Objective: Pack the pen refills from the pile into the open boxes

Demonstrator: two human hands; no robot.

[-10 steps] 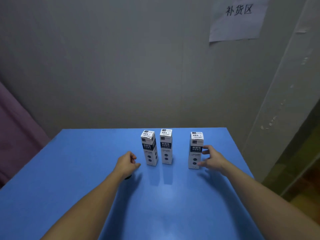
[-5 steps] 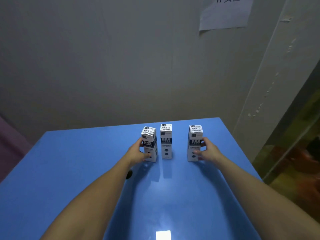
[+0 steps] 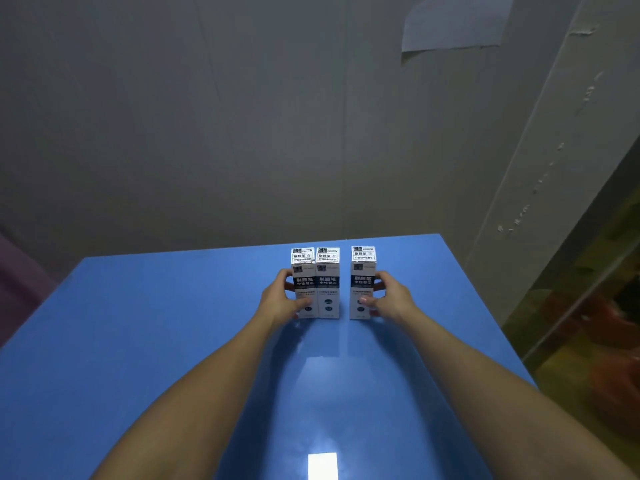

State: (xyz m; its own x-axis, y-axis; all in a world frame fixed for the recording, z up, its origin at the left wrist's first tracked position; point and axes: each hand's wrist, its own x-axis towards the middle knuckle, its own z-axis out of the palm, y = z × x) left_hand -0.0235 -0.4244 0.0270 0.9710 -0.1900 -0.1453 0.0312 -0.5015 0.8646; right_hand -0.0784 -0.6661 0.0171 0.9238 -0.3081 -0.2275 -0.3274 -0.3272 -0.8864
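Three tall white refill boxes with dark bands stand upright on the blue table, their top flaps closed. My left hand grips the left box, which now touches the middle box. My right hand grips the right box, which stands a small gap away from the middle one. No loose refills or pile are in view.
A grey wall rises just behind the table's far edge, with a paper sheet taped high on it. A pale pillar stands past the table's right edge. Something purple sits at far left.
Both hands have closed on the outer boxes. The left box has slid right against the middle box. The right box has moved slightly left. The camera has tilted down.
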